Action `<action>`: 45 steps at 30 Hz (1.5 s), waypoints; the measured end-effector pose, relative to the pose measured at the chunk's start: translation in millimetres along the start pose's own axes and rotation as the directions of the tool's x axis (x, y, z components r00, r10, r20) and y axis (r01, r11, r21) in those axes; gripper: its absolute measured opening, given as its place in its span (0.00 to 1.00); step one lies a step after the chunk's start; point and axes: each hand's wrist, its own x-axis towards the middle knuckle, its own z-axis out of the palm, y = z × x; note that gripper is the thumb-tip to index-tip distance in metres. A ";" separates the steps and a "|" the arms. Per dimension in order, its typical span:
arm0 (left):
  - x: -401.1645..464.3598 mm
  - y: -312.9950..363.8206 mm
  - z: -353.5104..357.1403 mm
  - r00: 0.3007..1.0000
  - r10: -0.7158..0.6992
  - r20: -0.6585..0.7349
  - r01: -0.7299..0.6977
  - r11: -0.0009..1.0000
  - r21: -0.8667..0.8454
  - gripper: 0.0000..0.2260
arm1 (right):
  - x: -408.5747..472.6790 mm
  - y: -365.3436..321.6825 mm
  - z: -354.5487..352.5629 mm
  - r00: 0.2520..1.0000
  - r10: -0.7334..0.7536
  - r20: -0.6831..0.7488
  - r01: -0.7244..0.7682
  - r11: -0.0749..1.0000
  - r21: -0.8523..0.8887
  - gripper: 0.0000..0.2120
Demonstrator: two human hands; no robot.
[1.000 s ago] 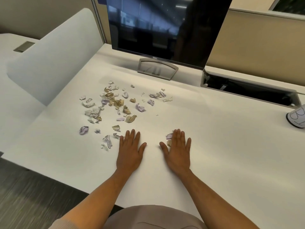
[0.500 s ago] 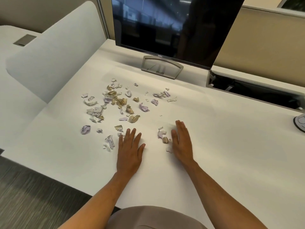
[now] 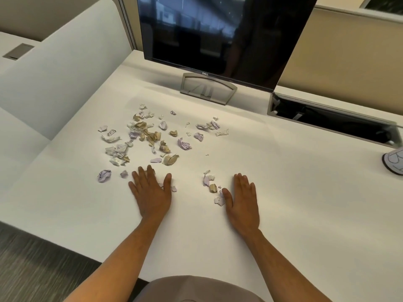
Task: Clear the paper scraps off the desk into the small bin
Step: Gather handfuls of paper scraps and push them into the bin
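**Both palms flat among the scraps**

Head view: a white tabletop [image 3: 283, 192] stretches in front of me in an office cubicle, with a dark monitor [image 3: 218, 33] on its grey stand [image 3: 208, 88] at the back, a white divider panel [image 3: 61, 75] on my left and an open cable trough [image 3: 331, 120] on my right. Striped grey carpet [image 3: 32, 264] shows below the near edge.

The paper scraps [image 3: 150, 136], crumpled bits in lilac, tan and white, lie scattered on the tabletop between me and the monitor stand, mostly toward the left. A smaller cluster of scraps [image 3: 211, 187] sits just beside my right thumb.

My left hand [image 3: 151, 192] lies palm down on the tabletop, fingers straight and slightly spread, their tips at the near edge of the main scatter; a few bits peek out beside my thumb. My right hand [image 3: 242, 203] is also flat, fingers straight and close together, holding nothing. At the far right edge, part of a round white object with dark lines [image 3: 393, 160] stands on the tabletop; I cannot tell what it is.
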 end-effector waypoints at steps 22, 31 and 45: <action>79.3 34.6 -2.7 0.947 0.316 0.051 -0.296 0.925 -0.240 0.30 | 113.7 -28.5 -26.0 1.000 -0.018 -0.026 0.023 0.969 0.248 0.25; 99.2 43.0 9.4 0.889 0.451 0.082 -0.418 0.870 -0.261 0.31 | 211.2 -41.6 -15.6 0.986 -0.086 0.142 0.054 0.976 0.213 0.32; 107.0 44.5 19.3 0.773 0.601 0.203 -0.554 0.796 -0.245 0.29 | 200.7 -55.0 -5.9 0.755 -0.500 0.424 0.517 0.852 0.085 0.24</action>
